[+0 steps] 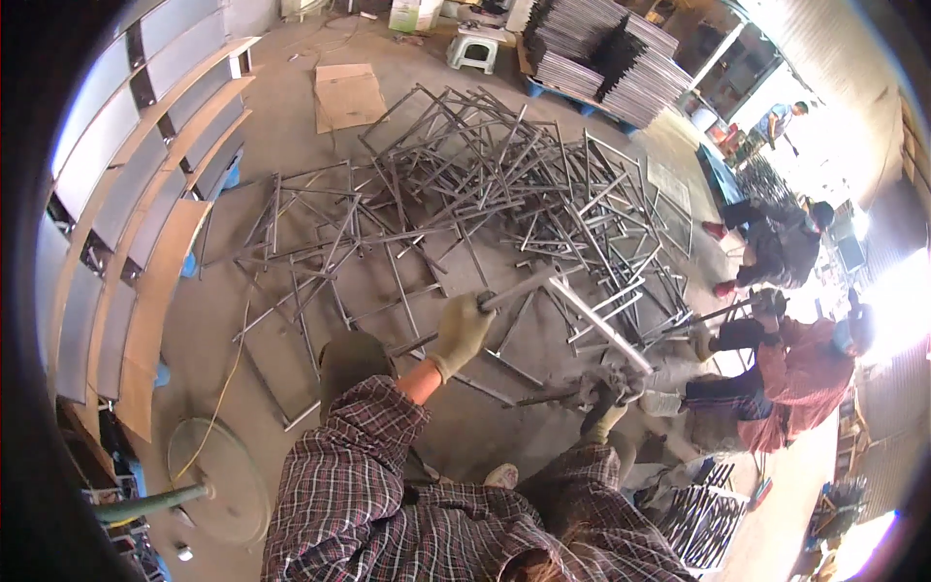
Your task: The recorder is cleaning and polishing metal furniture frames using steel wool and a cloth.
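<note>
My left hand (460, 331), in a pale work glove, is closed around one bar of a welded metal frame (543, 283) that I hold up off the floor. My right hand (608, 409), also gloved, grips a dark hand tool (572, 392) pressed against the lower corner of the same frame, near its light-coloured bar. Both sleeves are plaid. Behind the frame lies a big heap of similar metal frames (465, 184) on the concrete floor.
Two persons crouch at the right, one in red (790, 373), one in dark clothes (776, 247). Stacked panels (136, 194) line the left. A cardboard sheet (347, 95), a white stool (472, 48), stacked grilles (606, 58) and a fan base (218, 475) are around.
</note>
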Demonstrator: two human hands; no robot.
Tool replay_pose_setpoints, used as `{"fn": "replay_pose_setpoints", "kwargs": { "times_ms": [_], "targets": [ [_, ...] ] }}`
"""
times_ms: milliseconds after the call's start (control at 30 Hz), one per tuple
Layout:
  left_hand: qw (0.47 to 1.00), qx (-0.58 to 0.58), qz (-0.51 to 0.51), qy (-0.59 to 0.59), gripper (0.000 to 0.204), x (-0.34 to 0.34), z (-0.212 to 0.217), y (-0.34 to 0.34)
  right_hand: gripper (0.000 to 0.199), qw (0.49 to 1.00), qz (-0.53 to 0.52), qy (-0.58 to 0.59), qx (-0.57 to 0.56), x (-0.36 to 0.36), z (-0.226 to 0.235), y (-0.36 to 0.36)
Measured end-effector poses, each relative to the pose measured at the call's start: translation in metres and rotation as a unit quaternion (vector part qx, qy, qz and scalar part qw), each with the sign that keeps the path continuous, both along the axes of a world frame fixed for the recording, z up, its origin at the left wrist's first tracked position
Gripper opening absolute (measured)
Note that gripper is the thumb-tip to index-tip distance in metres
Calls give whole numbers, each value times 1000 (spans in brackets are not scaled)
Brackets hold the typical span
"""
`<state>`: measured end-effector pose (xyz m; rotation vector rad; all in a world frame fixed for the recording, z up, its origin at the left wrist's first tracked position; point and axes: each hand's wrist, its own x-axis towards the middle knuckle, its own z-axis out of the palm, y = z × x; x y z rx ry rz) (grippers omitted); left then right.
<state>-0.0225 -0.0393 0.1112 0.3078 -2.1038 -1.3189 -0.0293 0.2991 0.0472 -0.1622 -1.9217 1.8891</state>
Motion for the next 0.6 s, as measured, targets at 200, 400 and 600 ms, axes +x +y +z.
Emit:
{"fn": "replay_pose_setpoints", "kwargs": {
  "times_ms": [200, 400, 600],
  "targets": [
    [933, 345, -99, -10, 19, -18, 8, -34, 58, 993, 92, 4, 70, -20, 67, -22],
    [860, 497, -116, 7, 30, -16, 24, -26, 48, 992, 56, 96, 56, -23, 165, -44],
    [742, 645, -159, 89, 22, -9, 12, -13, 41, 966, 70, 190, 161, -2, 227, -71]
  ]
}}
